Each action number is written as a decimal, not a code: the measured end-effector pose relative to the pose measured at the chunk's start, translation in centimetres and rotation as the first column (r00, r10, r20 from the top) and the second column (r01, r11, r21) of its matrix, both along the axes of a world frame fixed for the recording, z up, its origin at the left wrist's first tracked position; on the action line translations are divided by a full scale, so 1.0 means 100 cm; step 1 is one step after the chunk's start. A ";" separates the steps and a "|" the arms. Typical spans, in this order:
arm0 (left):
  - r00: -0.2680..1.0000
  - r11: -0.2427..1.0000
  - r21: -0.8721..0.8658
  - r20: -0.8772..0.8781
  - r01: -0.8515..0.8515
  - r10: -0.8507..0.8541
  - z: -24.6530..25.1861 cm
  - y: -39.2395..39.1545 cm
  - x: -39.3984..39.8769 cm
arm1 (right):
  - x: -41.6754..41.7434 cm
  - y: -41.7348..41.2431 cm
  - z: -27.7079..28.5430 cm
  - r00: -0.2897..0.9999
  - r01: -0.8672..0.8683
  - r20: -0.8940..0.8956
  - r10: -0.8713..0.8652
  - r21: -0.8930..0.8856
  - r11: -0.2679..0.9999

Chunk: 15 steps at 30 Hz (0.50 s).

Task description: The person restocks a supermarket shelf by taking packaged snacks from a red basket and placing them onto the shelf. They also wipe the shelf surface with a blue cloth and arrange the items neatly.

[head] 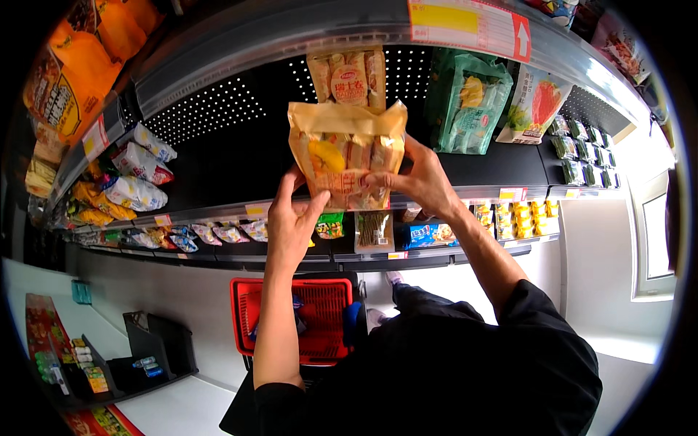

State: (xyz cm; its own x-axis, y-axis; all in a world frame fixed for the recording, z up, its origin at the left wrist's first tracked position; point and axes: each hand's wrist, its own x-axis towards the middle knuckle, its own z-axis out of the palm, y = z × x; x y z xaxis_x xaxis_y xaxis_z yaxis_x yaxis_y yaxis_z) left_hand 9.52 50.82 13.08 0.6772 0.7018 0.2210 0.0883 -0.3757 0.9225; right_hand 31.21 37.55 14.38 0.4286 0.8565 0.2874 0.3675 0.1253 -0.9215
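Note:
Between my two hands is a yellow-gold plastic bag of Swiss rolls (349, 158), held upright in front of the black shelf (229, 180). My left hand (294, 218) grips its lower left corner, thumb on the front. On the other side my right hand (422, 180) holds the right edge, its thumb across the printed front. Just behind stands a similar bag of Swiss rolls (349, 76), partly hidden by the held one. A green bag of rolls (471, 103) stands on the shelf to the right of my right hand.
Below the shelf sits a red shopping basket (322, 357) with a few items inside. Farther right are a bag with a strawberry picture (537, 103) and several small packs (586, 147). Snack bags (139, 174) lie at the left. An upper shelf edge (262, 60) juts out above.

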 end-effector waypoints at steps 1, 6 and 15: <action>1.000 1.000 -0.011 -0.017 -0.010 0.010 0.000 0.008 0.011 | 0.010 0.006 0.001 0.999 0.018 0.043 -0.018 0.000 1.000; 0.987 0.997 -0.016 0.144 -0.071 0.072 -0.018 0.037 0.063 | 0.047 0.043 -0.002 0.999 0.041 -0.029 -0.040 0.045 0.998; 0.987 0.994 -0.038 0.117 -0.106 0.110 -0.055 0.059 0.099 | 0.060 0.066 -0.050 0.960 0.211 0.158 -0.230 0.131 0.969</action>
State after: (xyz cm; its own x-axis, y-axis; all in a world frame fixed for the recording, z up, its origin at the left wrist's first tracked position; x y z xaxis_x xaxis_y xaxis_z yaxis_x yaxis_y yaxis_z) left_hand 19.41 56.75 7.61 0.5674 0.7772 0.2722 0.0157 -0.3407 0.9400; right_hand 37.25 44.12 9.39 0.5394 0.7046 0.4611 0.5479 0.1221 -0.8276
